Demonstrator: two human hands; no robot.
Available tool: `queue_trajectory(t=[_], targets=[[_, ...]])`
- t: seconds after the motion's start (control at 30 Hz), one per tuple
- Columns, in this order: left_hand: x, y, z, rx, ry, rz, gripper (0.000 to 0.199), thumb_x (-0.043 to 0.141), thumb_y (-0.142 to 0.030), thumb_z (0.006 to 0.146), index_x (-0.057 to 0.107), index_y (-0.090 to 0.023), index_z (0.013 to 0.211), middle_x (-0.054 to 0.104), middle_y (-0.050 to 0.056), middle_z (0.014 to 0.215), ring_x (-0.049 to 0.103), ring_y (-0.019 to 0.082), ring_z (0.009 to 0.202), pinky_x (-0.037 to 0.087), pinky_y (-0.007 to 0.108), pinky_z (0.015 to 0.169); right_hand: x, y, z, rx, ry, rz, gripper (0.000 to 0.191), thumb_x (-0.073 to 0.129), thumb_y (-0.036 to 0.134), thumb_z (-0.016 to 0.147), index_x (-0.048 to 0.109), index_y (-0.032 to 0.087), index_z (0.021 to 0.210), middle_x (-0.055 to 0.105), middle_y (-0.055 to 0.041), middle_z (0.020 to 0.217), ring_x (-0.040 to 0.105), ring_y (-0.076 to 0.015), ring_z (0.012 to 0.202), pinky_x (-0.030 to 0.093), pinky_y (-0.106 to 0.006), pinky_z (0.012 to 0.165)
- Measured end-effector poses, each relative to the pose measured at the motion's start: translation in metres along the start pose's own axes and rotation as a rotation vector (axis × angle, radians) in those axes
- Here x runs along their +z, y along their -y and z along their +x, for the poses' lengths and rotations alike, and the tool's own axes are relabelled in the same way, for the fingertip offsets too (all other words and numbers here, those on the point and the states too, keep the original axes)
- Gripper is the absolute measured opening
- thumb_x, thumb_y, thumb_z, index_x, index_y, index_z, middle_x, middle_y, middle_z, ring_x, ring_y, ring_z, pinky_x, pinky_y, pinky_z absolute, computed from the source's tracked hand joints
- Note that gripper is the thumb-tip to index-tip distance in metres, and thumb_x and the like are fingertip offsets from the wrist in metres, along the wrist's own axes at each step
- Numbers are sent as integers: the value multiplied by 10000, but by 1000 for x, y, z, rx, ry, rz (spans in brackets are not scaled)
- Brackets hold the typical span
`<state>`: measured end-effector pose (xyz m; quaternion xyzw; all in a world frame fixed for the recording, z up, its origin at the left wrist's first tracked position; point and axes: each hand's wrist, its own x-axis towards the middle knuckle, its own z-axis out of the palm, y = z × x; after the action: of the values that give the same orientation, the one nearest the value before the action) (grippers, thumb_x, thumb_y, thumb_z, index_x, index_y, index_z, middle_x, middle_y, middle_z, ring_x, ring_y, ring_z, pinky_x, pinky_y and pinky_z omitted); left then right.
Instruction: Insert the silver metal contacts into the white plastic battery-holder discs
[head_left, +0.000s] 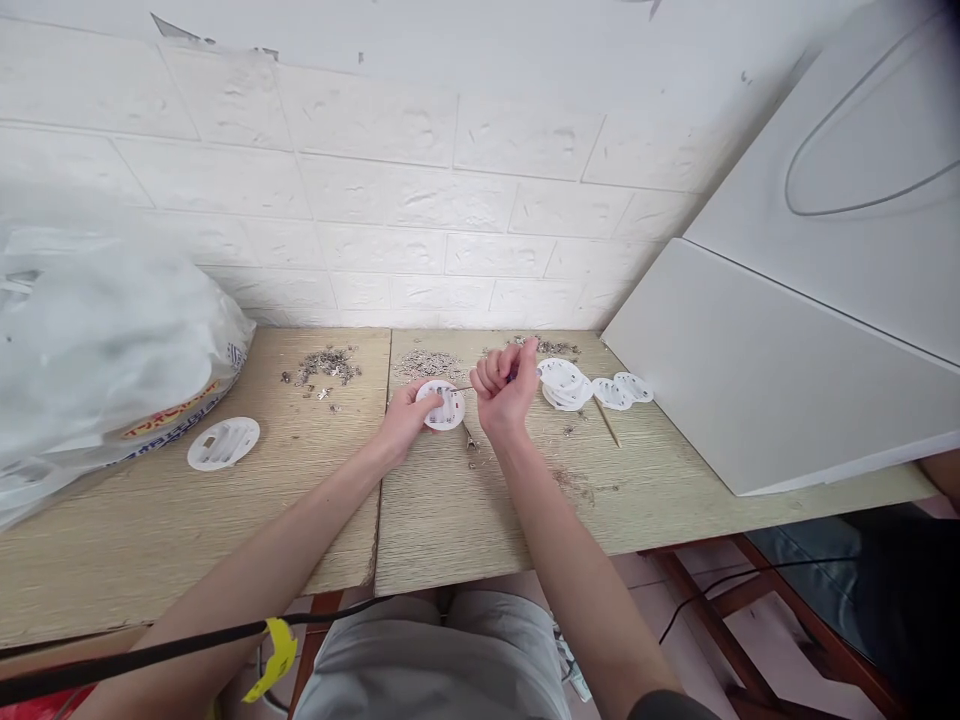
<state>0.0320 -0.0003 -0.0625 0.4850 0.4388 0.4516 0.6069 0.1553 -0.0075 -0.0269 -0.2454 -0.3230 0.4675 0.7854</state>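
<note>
My left hand (406, 424) is closed on the edge of a round white plastic piece (448, 412) with moulded slots, its thumb lying over the face. In my right hand (506, 390), a fist, is a screwdriver (460, 388); its thin shaft points left and reaches the piece, and the fingers hide most of its handle. A small metal tool (469, 438), perhaps tweezers, lies on the table below the piece. Just behind my left hand is a pile of small metal parts (429, 364). Right of my right hand stand stacked white round pieces (564, 384).
More metal bits (330, 366) lie left on the wooden table (450, 540), near a loose white round piece (223, 443) and a large plastic bag (105, 360). A thin stick (607, 424) and a white panel (705, 370) are right. A black cable (210, 640) crosses the lower left.
</note>
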Motion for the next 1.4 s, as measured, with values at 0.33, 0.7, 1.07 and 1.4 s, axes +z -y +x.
queue_trajectory(t=[0.33, 0.7, 1.07, 1.4], targets=[[-7, -2, 3, 277, -148, 104, 447, 662, -185, 705, 672, -196, 1152, 699, 52, 1065, 633, 171, 919, 485, 261, 806, -10, 0, 11, 16, -81, 62, 525, 415, 582, 873, 318, 203, 523, 259, 53, 491, 266, -84, 414, 282, -227, 407], [-13, 3, 8, 459, -111, 115, 138, 668, -230, 742, 740, -176, 847, 727, 67, 976, 641, 205, 994, 458, 312, 911, -7, -12, 7, 175, -39, 59, 540, 368, 565, 897, 481, 199, 518, 225, 72, 400, 194, -80, 397, 280, -238, 444], [-17, 9, 16, 640, -160, 129, 113, 670, -165, 710, 753, -214, 769, 719, 62, 961, 646, 220, 973, 473, 374, 891, -7, -13, 7, 99, 52, -106, 212, 710, 285, 683, 717, 206, 880, 658, -21, 912, 561, -113, 771, 445, -232, 629], [-20, 4, 14, 687, -230, 212, 172, 620, -133, 738, 753, -223, 801, 718, 48, 1009, 642, 213, 1003, 466, 392, 927, -6, -22, -1, 40, 179, -585, 146, 568, 221, 733, 701, 181, 778, 641, -5, 742, 460, -102, 601, 370, -256, 574]])
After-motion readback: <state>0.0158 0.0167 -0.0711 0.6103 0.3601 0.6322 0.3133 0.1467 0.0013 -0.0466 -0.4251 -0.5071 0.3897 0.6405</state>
